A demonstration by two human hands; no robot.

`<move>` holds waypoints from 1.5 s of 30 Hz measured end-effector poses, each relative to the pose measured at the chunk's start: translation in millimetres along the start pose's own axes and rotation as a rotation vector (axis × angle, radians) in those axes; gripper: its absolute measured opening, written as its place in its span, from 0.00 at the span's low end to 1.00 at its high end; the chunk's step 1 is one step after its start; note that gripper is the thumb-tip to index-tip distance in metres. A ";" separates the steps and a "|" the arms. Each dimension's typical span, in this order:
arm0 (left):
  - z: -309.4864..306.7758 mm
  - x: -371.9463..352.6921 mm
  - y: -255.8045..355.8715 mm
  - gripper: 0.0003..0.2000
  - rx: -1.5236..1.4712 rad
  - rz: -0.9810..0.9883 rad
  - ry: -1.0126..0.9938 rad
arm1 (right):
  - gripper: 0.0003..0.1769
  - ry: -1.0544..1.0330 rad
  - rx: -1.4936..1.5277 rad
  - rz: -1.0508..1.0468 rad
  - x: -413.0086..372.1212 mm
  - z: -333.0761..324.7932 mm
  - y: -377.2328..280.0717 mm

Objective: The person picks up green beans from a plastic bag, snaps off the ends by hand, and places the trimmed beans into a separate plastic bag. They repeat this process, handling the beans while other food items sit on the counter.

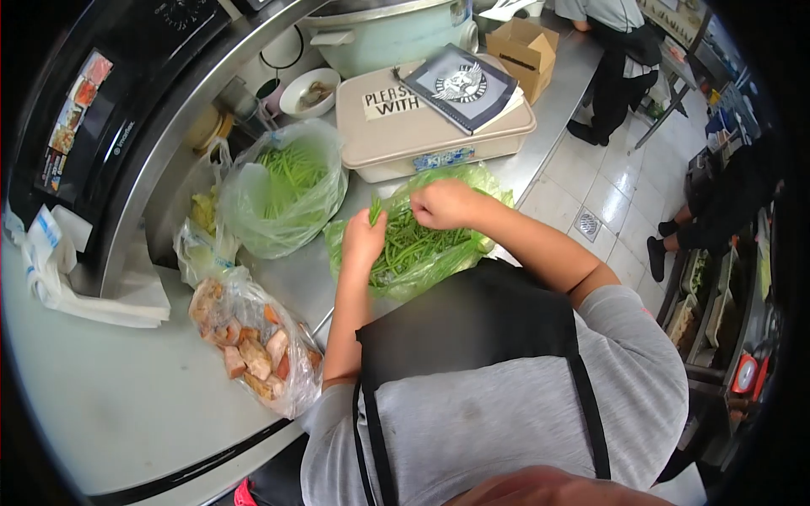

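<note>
While the left hand [363,242] grips green stems [376,207] at the open bag's [405,285] ten o'clock side, their long axis runs twelve-to-six, visible ends toward twelve; rightward, the right hand [445,205] curls closed, contents hidden.

The metallic grey surface [550,122] carries an open green-tinted bag [485,179] of thin green stalks, with a larger clear bag [287,240] of green stalks near its left side and a beige lidded bin [375,173] just beyond. Behind the bin stands an open cardboard box [533,72]. On the adjoining pale surface [126,379] at the lower left lie a clear plastic bag [295,384] of brownish chunks and, farther left, rumpled white sheets [101,291].
</note>
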State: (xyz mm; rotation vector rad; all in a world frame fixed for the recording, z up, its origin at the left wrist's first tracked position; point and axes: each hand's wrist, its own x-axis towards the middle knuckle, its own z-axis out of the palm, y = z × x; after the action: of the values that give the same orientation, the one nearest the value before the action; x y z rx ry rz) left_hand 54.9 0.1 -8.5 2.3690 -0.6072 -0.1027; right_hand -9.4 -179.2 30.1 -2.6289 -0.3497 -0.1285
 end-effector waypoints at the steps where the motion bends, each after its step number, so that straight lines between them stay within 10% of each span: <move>1: -1.4 -3.6 -6.0 0.09 0.050 0.009 -0.067 | 0.08 -0.043 -0.017 0.035 -0.4 0.4 2.3; 26: -14.5 -12.2 39.2 0.10 0.292 0.266 -0.069 | 0.10 -0.004 -0.249 0.046 -16.3 -2.4 1.9; 29: -9.1 -7.0 29.4 0.09 0.124 0.417 -0.032 | 0.10 0.157 -0.009 -0.099 -13.1 23.5 19.4; 33: 2.9 -14.5 41.5 0.05 -0.642 -0.058 -0.259 | 0.11 0.208 0.937 0.185 -16.3 -0.5 -10.4; 39: 11.5 -23.8 51.5 0.05 -0.941 -0.113 -0.328 | 0.13 0.146 1.801 0.122 -17.7 20.3 7.8; 45: 5.7 -22.2 53.1 0.06 -1.060 -0.186 -0.275 | 0.17 0.021 0.823 0.276 -29.8 17.2 11.9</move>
State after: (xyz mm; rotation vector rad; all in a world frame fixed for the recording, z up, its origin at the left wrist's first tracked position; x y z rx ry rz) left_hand 12.7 -28.3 19.0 1.3688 -0.3158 -0.6642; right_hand -34.5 -187.7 5.2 -1.8296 -0.0091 0.0708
